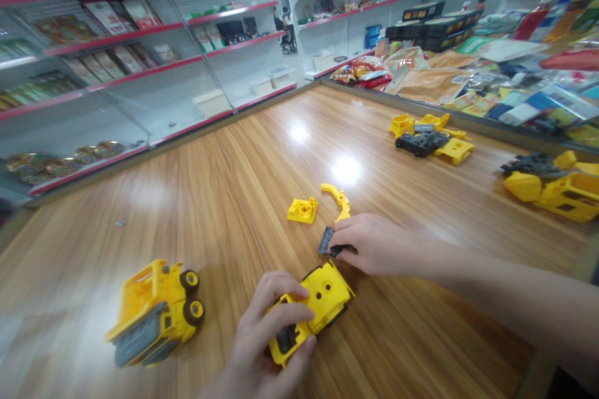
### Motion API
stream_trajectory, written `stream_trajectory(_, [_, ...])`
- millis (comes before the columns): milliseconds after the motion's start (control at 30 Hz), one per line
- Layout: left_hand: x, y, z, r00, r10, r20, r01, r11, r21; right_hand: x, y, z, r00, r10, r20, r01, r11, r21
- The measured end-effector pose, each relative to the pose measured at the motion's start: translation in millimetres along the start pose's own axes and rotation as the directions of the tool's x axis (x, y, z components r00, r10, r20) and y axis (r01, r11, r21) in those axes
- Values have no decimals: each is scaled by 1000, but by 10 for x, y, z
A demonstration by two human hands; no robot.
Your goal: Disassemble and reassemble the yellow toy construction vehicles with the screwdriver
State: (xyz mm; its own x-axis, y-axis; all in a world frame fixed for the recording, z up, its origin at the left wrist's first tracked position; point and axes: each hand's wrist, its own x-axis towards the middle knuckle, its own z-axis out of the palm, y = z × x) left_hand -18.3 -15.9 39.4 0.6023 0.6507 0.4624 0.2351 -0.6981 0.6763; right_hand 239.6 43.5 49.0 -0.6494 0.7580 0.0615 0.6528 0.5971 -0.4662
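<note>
My left hand is closed around a yellow toy vehicle body with a grey underside, holding it on the wooden table. Just beyond it, my right hand pinches a small dark grey toy part against the table. A small yellow block part and a curved yellow arm part lie loose a little past my right hand. A yellow toy dump truck with grey trim lies to the left of my left hand, untouched.
More yellow and black toy parts lie at the far right of the table, with another yellow heap at the right edge. Packaged goods pile up beyond the table. Shop shelves line the back and left.
</note>
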Motion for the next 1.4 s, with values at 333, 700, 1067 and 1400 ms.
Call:
stream_trajectory(333, [-45, 13, 79, 986, -155, -60, 149, 984, -98, 4, 24, 41, 999, -31, -22, 30, 999, -20])
stream_trajectory(700, [-142, -46, 74, 948, -299, -108, 260, 925, -277, 0, -49, -8, 985, -87, -146, 109, 983, 146])
stream_trajectory(1067, [-78, -74, 139, 912, -316, 263, 387, 875, -291, -10, -91, -24, 969, -137, -205, 180, 961, 208])
stream_trajectory(1400, [-90, -75, 213, 958, -248, 142, 273, 943, -189, -3, -113, -41, 956, -109, -273, 175, 957, 231])
